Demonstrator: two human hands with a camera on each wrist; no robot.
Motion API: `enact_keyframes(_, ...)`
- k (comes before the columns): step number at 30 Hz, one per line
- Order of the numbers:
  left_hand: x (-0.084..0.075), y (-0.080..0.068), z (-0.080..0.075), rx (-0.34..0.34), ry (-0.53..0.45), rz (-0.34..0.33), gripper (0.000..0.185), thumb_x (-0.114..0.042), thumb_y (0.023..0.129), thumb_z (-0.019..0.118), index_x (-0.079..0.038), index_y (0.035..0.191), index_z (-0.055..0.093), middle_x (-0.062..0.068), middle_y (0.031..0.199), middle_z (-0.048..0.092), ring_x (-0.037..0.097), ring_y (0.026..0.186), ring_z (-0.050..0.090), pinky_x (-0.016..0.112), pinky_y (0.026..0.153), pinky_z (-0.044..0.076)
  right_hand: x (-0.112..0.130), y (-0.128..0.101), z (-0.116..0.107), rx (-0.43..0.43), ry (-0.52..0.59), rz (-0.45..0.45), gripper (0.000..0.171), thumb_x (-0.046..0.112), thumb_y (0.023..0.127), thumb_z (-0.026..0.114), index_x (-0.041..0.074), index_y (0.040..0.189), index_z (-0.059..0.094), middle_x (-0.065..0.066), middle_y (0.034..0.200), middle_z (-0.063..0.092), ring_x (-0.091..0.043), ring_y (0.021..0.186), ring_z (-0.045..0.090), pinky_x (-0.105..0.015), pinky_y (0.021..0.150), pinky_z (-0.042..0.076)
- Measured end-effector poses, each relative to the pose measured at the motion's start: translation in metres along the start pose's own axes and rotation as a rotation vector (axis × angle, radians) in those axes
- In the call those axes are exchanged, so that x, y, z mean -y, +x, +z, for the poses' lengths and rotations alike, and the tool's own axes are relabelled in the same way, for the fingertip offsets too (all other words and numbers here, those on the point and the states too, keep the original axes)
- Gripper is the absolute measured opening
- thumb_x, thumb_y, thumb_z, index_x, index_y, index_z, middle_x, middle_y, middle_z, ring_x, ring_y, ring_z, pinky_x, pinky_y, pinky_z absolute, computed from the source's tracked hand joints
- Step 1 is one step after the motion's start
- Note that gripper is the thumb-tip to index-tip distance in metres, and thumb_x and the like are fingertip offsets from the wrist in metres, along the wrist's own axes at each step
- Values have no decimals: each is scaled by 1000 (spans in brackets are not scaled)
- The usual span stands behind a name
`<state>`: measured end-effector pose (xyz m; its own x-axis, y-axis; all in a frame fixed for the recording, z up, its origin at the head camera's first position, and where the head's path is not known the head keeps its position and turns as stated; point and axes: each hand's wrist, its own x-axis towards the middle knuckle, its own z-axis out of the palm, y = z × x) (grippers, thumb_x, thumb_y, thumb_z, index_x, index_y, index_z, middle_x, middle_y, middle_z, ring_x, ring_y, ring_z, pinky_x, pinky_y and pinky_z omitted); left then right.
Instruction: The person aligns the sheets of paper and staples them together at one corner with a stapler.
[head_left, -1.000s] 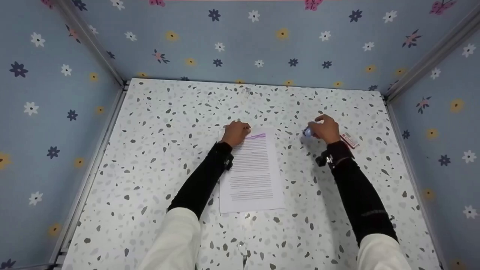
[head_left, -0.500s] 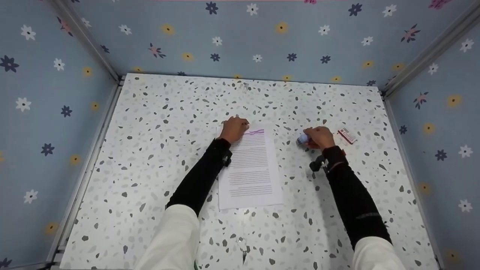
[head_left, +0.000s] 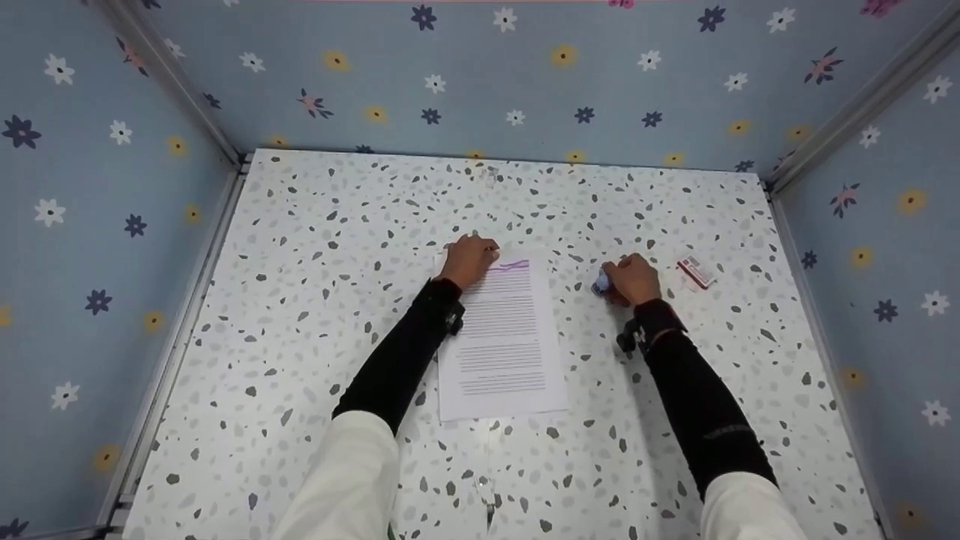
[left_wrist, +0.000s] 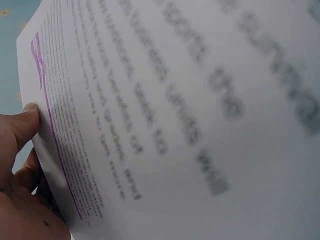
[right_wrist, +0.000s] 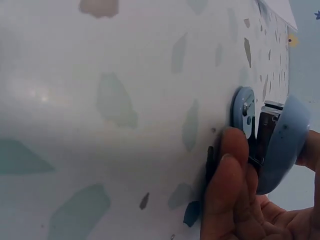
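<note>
Gripping a blue stapler, the right hand has moved closer to the paper; the left hand still pinches its top corner.

Left hand rests on the top-left corner of the printed sheet, fingers curled over its edge. Sheet lies mid-table, purple line across its top. Right hand sits at 3 o'clock from the sheet, gripping a small light-blue object against the tabletop. Small red-and-white box just at 3 o'clock of that hand, apart. Black sleeves on both forearms.
</note>
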<state>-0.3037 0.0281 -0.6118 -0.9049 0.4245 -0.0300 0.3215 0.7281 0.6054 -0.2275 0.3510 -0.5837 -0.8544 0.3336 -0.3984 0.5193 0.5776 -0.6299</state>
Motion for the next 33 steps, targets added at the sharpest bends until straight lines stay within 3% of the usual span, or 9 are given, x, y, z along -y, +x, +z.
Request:
enact_keyframes(4,1,-2,0,-14,5,25,25,-22,104,60,-8,118,75,12,115,72,34,108,62,53,90,44,0,-4,-4,-4,-138,-33,63,60,101,47,2,123,54,-10,81,67,-20,62,64,-34,60,50)
enact_keyframes(8,2,-6,0,-25,-51,59,23,-19,104,60,-6,115,76,13,111,73,35,105,62,51,89,45,-3,-10,-23,-29,-280,-108,78,71,99,36,4,136,52,-17,96,66,-28,76,61,-40,67,44)
enact_keyframes(13,3,-7,-1,-24,-97,64,22,-16,103,60,-5,113,76,13,108,73,35,102,62,50,90,44,3,-20,-56,-93,-285,-263,73,68,98,46,7,136,57,-21,109,69,-36,81,64,-45,66,47)
enact_keyframes(16,4,-4,-1,-16,-76,56,23,-17,103,60,-6,115,75,12,110,73,34,103,62,51,90,43,10,-24,-72,-80,-241,-387,62,58,100,55,7,135,58,-21,112,67,-38,91,64,-49,76,48)
enact_keyframes(20,5,1,-1,6,-57,41,24,-19,104,59,-7,117,75,12,113,72,33,106,62,51,92,43,18,-25,-81,20,-229,-564,53,39,99,67,8,140,56,-20,123,61,-37,114,57,-54,93,44)
enact_keyframes(24,7,3,0,15,-52,32,23,-19,104,60,-7,116,76,11,113,73,33,107,61,51,92,43,23,-22,-77,148,-310,-686,55,25,94,75,6,142,55,-20,136,57,-39,126,51,-57,103,39)
enact_keyframes(29,7,3,-1,9,-57,39,22,-18,103,60,-8,114,76,10,111,73,34,107,62,54,90,43,23,-15,-62,249,-475,-723,56,14,89,77,3,140,56,-22,142,53,-42,134,43,-56,111,33)
enact_keyframes(33,5,3,-2,30,-41,21,22,-19,103,60,-9,116,76,9,113,73,33,109,61,53,92,42,14,-8,-50,292,-547,-720,56,8,86,77,2,138,57,-22,141,54,-42,133,44,-55,111,34)
